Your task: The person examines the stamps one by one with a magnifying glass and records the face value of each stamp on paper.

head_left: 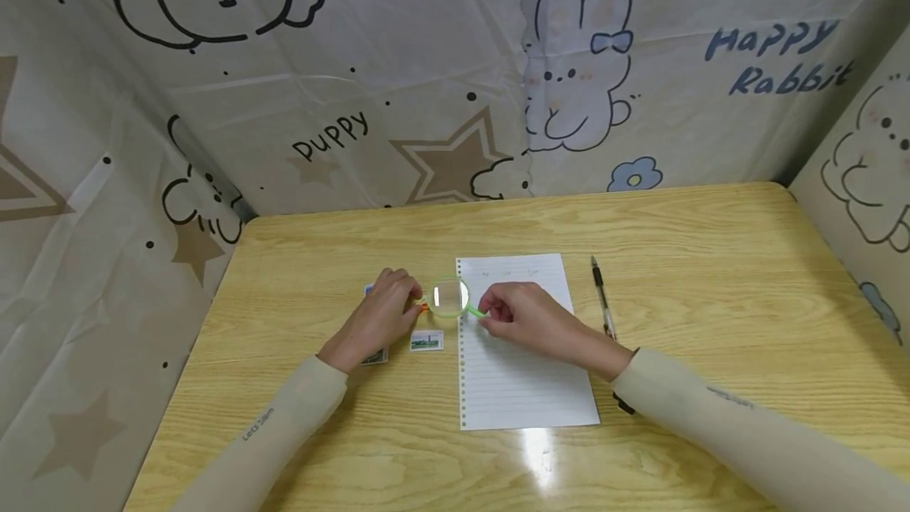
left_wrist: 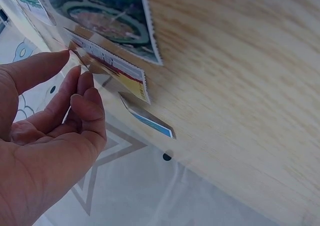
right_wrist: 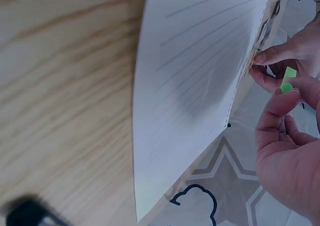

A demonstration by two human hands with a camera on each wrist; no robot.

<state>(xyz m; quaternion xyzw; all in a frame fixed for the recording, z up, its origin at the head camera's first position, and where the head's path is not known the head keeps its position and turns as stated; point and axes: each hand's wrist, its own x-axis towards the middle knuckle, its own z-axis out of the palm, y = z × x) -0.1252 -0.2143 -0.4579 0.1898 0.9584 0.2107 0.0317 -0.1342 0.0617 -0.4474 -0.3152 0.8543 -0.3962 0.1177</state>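
Note:
In the head view my right hand point(head_left: 529, 318) pinches the green handle of a round magnifying glass point(head_left: 449, 297) between thumb and fingers. The lens sits between my hands, overlapping the left edge of a lined sheet point(head_left: 529, 385). My left hand point(head_left: 380, 314) has thumb and index fingertips together on a small stamp with an orange edge point(head_left: 424, 306), just left of the lens; the fingers hide most of it. A small stamp point(head_left: 427, 340) lies below the lens. Other stamps lie around the left hand, including a larger one with an oval picture point(left_wrist: 105, 18) and a blue-edged one point(left_wrist: 152, 125).
A black-gripped pen point(head_left: 601, 295) lies to the right of the sheet. Faint writing shows near the top of the paper. The wooden table point(head_left: 711, 259) meets printed cloth walls point(head_left: 426, 46) at its back and sides.

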